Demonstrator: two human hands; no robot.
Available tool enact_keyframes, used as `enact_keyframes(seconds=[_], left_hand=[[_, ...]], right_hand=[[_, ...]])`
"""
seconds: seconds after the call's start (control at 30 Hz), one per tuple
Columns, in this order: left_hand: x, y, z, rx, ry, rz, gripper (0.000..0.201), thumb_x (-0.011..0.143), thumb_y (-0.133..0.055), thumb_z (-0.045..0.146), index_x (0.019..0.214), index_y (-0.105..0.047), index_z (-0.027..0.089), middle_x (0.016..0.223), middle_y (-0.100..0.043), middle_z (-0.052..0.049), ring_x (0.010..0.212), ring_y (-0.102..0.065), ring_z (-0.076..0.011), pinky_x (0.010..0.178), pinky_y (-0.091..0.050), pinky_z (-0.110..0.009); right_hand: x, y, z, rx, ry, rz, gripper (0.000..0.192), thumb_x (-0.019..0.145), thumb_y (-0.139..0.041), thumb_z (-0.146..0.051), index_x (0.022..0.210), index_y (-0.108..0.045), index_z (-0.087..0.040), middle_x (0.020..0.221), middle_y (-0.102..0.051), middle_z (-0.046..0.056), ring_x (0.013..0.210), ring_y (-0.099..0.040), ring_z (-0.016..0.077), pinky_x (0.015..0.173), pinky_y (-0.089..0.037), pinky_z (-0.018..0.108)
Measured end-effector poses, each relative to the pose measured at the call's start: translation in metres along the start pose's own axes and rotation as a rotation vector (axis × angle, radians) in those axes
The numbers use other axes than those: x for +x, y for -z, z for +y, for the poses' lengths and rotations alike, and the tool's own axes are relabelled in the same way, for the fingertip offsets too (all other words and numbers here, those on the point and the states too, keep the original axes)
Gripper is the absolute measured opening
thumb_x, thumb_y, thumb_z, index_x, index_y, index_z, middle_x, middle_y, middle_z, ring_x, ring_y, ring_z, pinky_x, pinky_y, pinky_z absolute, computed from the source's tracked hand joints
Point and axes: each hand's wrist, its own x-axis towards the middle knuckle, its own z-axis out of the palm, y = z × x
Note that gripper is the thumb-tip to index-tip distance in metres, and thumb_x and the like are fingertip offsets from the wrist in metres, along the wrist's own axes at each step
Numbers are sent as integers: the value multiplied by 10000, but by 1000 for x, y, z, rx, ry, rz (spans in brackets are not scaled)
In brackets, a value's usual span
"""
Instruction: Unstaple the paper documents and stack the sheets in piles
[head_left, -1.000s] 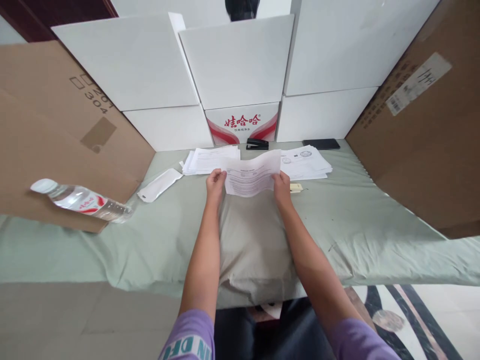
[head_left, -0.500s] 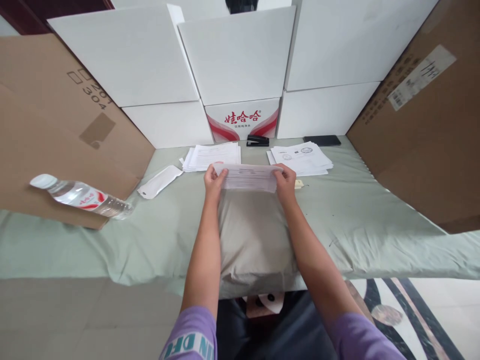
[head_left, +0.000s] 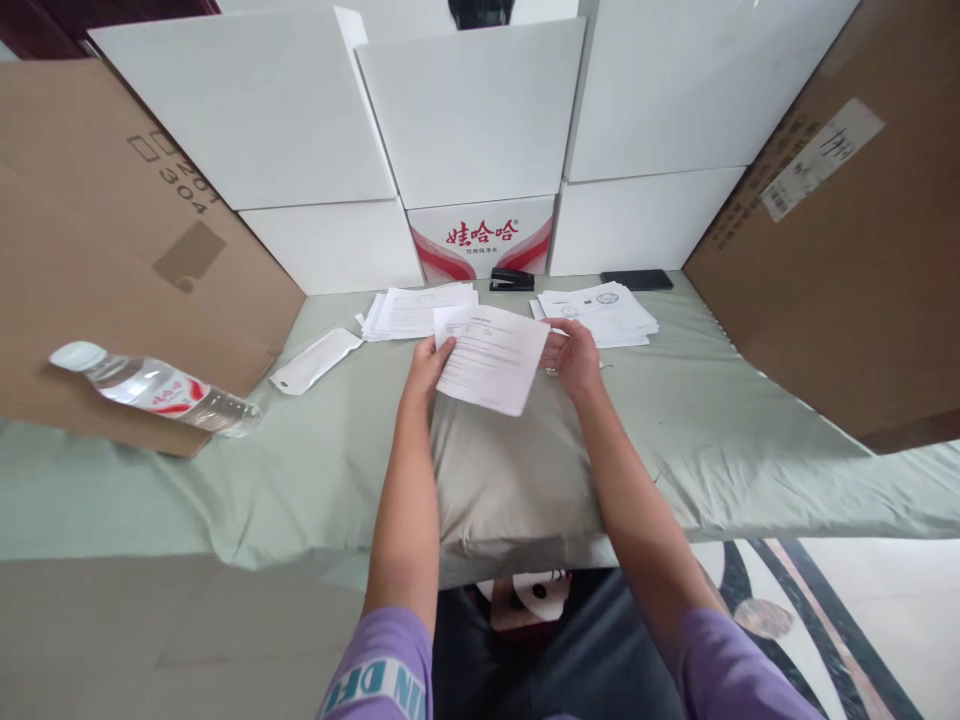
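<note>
Left hand pinches the left edge of a white printed paper sheet, thumb on top, fingers closed underneath. Right hand is at the sheet's right edge, fingers curled and loosely closed; cannot tell whether it actually grips the paper or only touches it. The sheet is held tilted just above a beige-grey pillow that lies on the pale green cloth-covered table.

Behind the sheet: a fanned pile of white printed papers on the left, another pile of white stamped papers on the right, a black stapler between them at the back, and a dark flat phone further right. A white flat plastic sleeve lies left of the hands, well apart. A clear plastic water bottle with red label lies on its side at far left against a brown cardboard sheet. White cardboard boxes form the back wall, one with red print. Another brown cardboard panel leans on the right.
</note>
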Motion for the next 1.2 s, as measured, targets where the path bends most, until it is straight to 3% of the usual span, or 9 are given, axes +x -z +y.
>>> enact_keyframes(seconds=[0.13,0.27,0.4,0.57,0.73,0.93,1.03,1.13,1.2], left_hand=[[-10,-13,9,251,275,-433,435,705,-790,502,922,-763,127,879,-776,-110,770,-710,-251,710,-554,-344],[-21,-36,16,455,278,-614,369,755,-754,467,962,-776,162,887,-780,-73,766,-713,-232,668,-544,-301],[-28,-45,16,437,298,-661,426,771,-733,488,1051,-749,167,979,-782,-70,829,-724,-234,677,-555,-289],[-31,-48,12,435,389,-660,346,781,-723,468,880,-730,136,709,-720,-73,579,-642,-186,466,-453,-261],[-34,-53,16,448,381,-640,265,778,-745,394,888,-719,154,606,-669,-50,437,-562,-150,383,-324,-237],[-37,-60,15,471,354,-594,249,785,-750,364,933,-710,168,642,-678,-34,413,-507,-112,400,-308,-229],[-37,-63,16,481,353,-588,214,798,-740,346,901,-703,162,652,-680,-30,405,-485,-101,424,-353,-238],[-37,-64,18,492,353,-599,215,800,-735,337,915,-706,157,643,-671,-27,404,-481,-101,419,-341,-236],[-37,-64,19,502,346,-607,216,807,-723,329,935,-710,156,639,-663,-25,408,-480,-100,407,-319,-233]], right_hand=[[-19,30,-9,-38,-271,-182,405,808,-667,-530,1014,-694,-183,884,-735,89,694,-661,198,527,-516,277],[-36,45,0,-189,-396,-258,251,753,-763,-365,908,-728,-171,821,-733,64,675,-652,164,522,-489,231],[-40,54,5,-316,-448,-249,160,716,-740,-242,850,-731,-156,721,-703,32,586,-604,131,467,-432,213],[-39,72,14,-477,-422,-166,46,689,-673,-206,698,-700,-169,623,-677,25,534,-595,150,442,-423,233],[-40,86,24,-610,-306,-243,135,685,-647,-247,564,-649,-189,494,-604,12,429,-519,141,364,-325,237],[-45,87,15,-717,-376,-228,196,700,-659,-294,546,-600,-190,526,-610,24,452,-515,144,412,-334,261],[-49,91,0,-857,-365,-42,209,755,-644,-355,625,-643,-190,633,-673,58,539,-562,168,509,-403,288],[-41,90,-23,-1025,-151,315,219,811,-605,-379,729,-671,-187,711,-688,76,661,-595,193,622,-431,306],[-25,82,-34,-1060,5,358,219,846,-566,-351,771,-678,-178,737,-685,78,729,-601,201,678,-432,308]])
